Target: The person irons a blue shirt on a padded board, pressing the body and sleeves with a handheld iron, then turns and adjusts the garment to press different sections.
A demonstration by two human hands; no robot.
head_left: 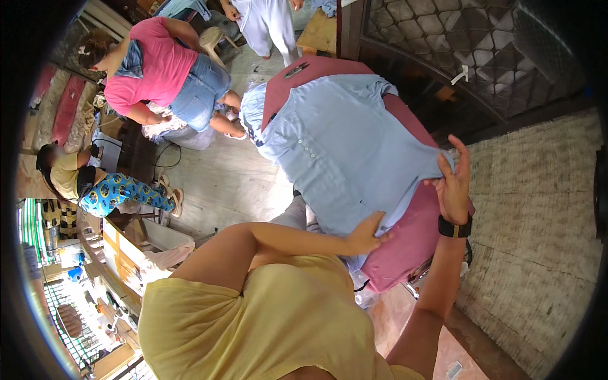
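Observation:
A light blue shirt (354,142) with a short row of white buttons is spread over a pink padded board (405,247). Part of it hangs past the board's left edge. My left hand (368,234) lies on the near end of the shirt, thumb and fingers apart. At the right edge, my right hand (453,187) pinches a drawn-out corner of the shirt between thumb and finger, its other fingers raised. A small dark metal tool (296,69), perhaps thread snips, rests at the board's far end.
Dark metal grille doors (456,50) stand beyond the board, and a rough pale surface (532,228) lies at right. A person in a pink top (155,63) bends over cloth at left. Another person (107,183) sits behind. Someone in pale trousers (269,28) stands at the back.

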